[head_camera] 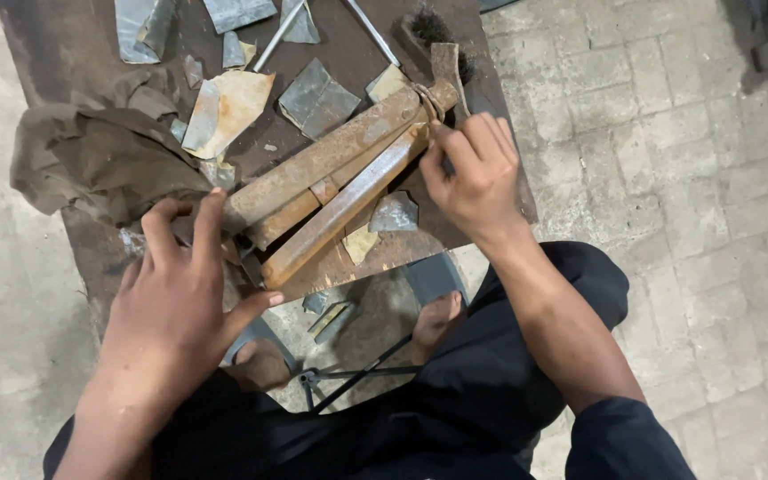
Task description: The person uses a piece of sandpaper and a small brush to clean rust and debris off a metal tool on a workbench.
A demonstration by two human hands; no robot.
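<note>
Right hand point(477, 173) sits at the upper-right end of the rusty metal bars point(335, 182), fingers curled, fingertips pressing the end by the wire ring point(428, 100); thumb hidden, so can't tell if it truly grips. Left hand point(180, 284) at the bars' lower-left end, fingers spread and curled over that end, touching, palm down, apparently holding it down rather than closed around it. Bars' long axis runs diagonally, lower-left to upper-right, spanning between both hands; each hand has one end. Bars lie on a dark worktop point(55, 44). Left of the bars: crumpled brown cloth point(100, 160). Above the bars: sheet metal scraps point(313, 98), thin rods point(277, 36). Beyond the bars' upper-right end: wire brush point(433, 31).
</note>
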